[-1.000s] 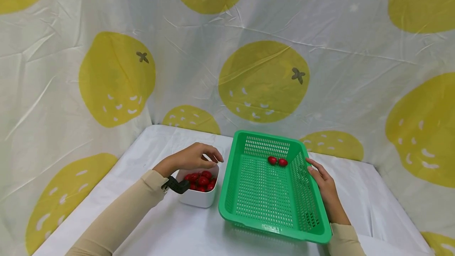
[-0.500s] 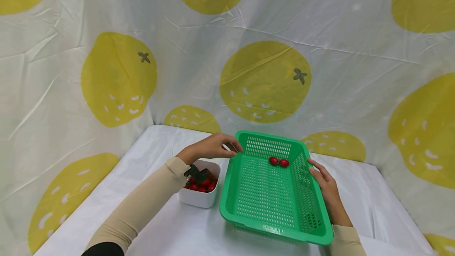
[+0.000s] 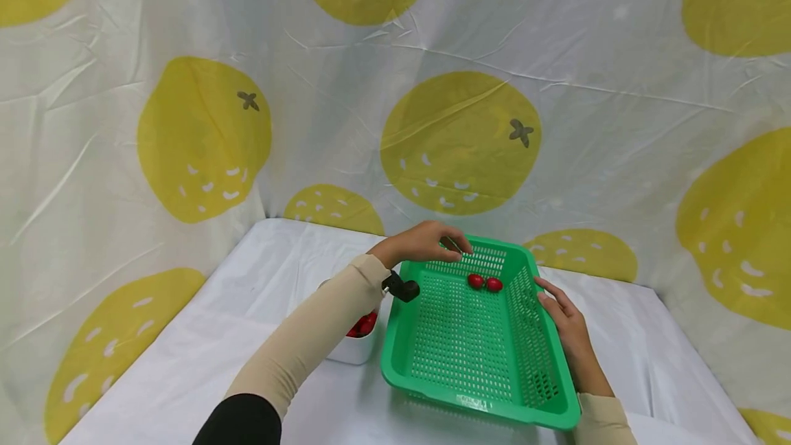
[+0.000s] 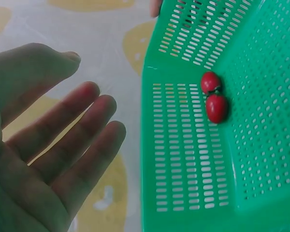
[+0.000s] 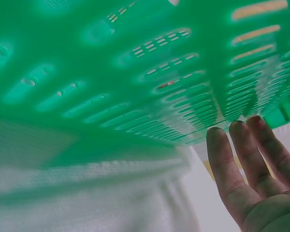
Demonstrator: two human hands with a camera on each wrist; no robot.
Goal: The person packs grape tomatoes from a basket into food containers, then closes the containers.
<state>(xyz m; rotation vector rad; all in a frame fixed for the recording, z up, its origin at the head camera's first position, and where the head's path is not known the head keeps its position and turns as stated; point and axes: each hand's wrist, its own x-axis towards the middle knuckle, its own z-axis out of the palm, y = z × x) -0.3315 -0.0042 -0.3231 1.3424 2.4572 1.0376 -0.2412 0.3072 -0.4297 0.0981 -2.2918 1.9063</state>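
Note:
My left hand [image 3: 426, 242] hovers over the far left corner of a green perforated basket [image 3: 460, 342]. In the left wrist view its fingers are spread and loose, with nothing between them. Two small red fruits [image 3: 485, 283], like cherry tomatoes, lie side by side near the basket's far end. At the right wall stands my right hand [image 3: 568, 325], its fingertips by the rim; the right wrist view shows straight fingers [image 5: 224, 157] against the outside of the basket. Left of the basket, a white tub [image 3: 351, 351] holds more red fruits [image 3: 364, 324], partly hidden under my left forearm.
A white cloth [image 3: 247, 294] covers the table. Behind it and along both sides hangs a pale curtain [image 3: 327, 122] printed with large yellow fruit. A black wrist strap device [image 3: 402, 287] on my left wrist overlaps the basket's left rim in the head view.
My left hand has moved right, from above the white tub to over the basket's far left corner. My right hand and the two fruits in the basket have stayed in place.

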